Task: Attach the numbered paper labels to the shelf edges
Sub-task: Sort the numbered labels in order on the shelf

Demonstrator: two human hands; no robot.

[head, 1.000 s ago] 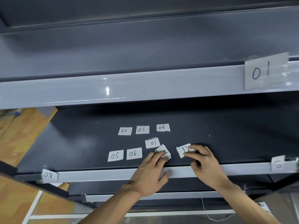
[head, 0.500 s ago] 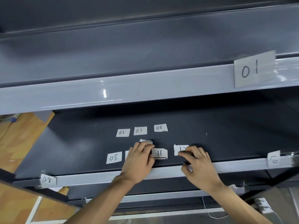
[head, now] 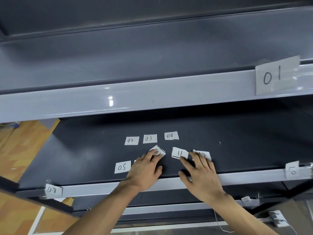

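Done: labels 01 (head: 276, 75), 08 (head: 52, 189) taped on edges | Left: 02 (head: 131, 140)–05 (head: 122, 167), 11 (head: 179, 153) loose on shelf (head: 76, 150) | left hand (head: 144, 172), right hand (head: 201, 175): flat, fingers spread, pressing slips, gripping nothing

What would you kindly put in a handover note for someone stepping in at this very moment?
Left hand: flat on the dark shelf, fingertips on a tilted slip; number partly hidden.
Right hand: fingers spread, touching label 11 and covering most of another slip.
Loose on the shelf: 02, 03, 04, 05.
Done: a large 01 label is on the upper shelf edge; 08 and another label are on the lower edge.
Left: attach the loose slips.
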